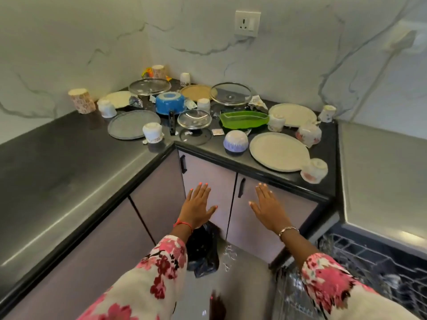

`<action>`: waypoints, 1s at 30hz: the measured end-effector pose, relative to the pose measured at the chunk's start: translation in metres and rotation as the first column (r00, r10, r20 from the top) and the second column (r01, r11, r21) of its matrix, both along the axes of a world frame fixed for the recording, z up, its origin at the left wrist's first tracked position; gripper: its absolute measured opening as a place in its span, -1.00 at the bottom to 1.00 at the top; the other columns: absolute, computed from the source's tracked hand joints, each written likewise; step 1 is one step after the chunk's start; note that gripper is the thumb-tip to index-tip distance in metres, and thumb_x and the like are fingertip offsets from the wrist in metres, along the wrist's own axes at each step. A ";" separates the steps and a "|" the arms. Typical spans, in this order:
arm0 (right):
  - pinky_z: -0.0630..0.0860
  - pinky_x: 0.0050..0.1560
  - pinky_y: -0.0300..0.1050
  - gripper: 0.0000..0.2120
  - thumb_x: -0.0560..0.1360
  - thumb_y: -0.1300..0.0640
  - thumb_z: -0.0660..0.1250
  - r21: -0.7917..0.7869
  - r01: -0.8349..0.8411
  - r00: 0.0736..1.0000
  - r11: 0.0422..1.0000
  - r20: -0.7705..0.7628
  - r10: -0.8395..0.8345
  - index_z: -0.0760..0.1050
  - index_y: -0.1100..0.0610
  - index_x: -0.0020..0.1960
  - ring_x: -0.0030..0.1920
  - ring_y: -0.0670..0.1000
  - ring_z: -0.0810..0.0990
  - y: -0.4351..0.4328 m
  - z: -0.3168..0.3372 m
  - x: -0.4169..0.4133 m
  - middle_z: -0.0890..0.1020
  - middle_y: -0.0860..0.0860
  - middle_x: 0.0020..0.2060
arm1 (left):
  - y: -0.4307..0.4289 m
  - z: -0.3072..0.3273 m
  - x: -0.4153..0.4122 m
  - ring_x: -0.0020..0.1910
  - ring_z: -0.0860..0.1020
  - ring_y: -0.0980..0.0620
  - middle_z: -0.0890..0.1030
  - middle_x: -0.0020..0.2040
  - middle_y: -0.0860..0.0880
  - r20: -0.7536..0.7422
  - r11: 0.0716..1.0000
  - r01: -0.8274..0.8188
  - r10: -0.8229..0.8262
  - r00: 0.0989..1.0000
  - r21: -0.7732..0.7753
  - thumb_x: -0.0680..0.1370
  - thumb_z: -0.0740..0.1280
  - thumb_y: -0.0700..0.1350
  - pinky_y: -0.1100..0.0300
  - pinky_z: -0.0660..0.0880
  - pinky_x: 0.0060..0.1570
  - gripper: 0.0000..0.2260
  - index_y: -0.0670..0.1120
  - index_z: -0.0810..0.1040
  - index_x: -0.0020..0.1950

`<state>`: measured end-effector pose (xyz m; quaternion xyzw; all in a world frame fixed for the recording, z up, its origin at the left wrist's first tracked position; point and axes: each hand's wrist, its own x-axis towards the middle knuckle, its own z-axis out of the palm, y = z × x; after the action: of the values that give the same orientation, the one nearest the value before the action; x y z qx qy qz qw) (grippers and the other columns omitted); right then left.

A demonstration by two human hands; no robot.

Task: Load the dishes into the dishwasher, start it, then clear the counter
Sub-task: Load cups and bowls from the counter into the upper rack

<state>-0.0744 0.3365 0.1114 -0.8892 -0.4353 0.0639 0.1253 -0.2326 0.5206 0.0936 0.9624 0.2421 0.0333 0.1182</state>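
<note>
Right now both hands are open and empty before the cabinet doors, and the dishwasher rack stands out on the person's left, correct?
No: the head view shows the dishwasher rack on the person's right. The left hand and right hand are indeed open and empty before the cabinet doors.

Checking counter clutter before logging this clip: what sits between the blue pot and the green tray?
In the head view, a white cup and a glass lid sit between the blue pot and the green tray.
</note>
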 end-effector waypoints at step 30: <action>0.45 0.15 0.08 -0.38 0.46 -0.02 0.34 -0.126 0.579 0.809 0.806 -0.030 -0.586 0.18 0.13 0.41 0.26 0.27 0.34 -0.011 0.057 0.176 0.26 0.20 0.32 | 0.040 -0.002 0.225 0.50 0.12 -0.07 0.16 0.51 -0.14 0.110 0.939 0.339 -0.342 0.933 0.052 0.49 -0.20 0.37 0.08 -0.07 0.43 -0.19 -0.20 0.10 0.51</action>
<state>0.1011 0.3260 0.1686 -0.9827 -0.1328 0.0764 0.1041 -0.0080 0.5608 0.0915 0.9880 0.0638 0.0729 0.1206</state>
